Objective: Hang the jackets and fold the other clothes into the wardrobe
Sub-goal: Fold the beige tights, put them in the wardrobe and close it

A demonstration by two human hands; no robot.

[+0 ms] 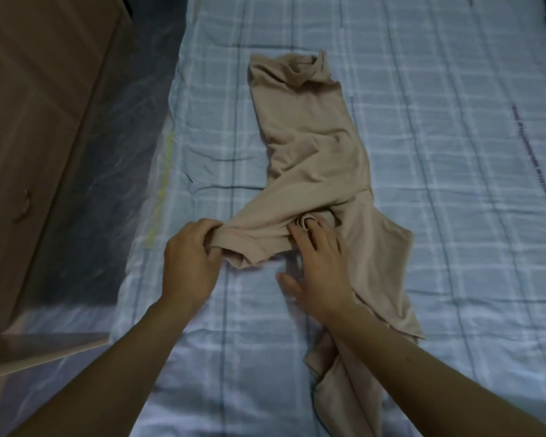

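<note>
My left hand point(189, 260) grips a fold of the crumpled beige cloth garment point(312, 137) in curled fingers; my right hand point(323, 269) presses it mid-frame, fingers spread.

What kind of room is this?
Most likely a bedroom: a bed with a blue checked sheet, a beige garment laid out on it, and a wooden wardrobe door with a handle on the left.

Beige garment point(316, 146): soft matt knit cloth. Bedsheet point(438, 216): checked woven cloth, creased. Cabinet point(29, 121): smooth wood.
</note>
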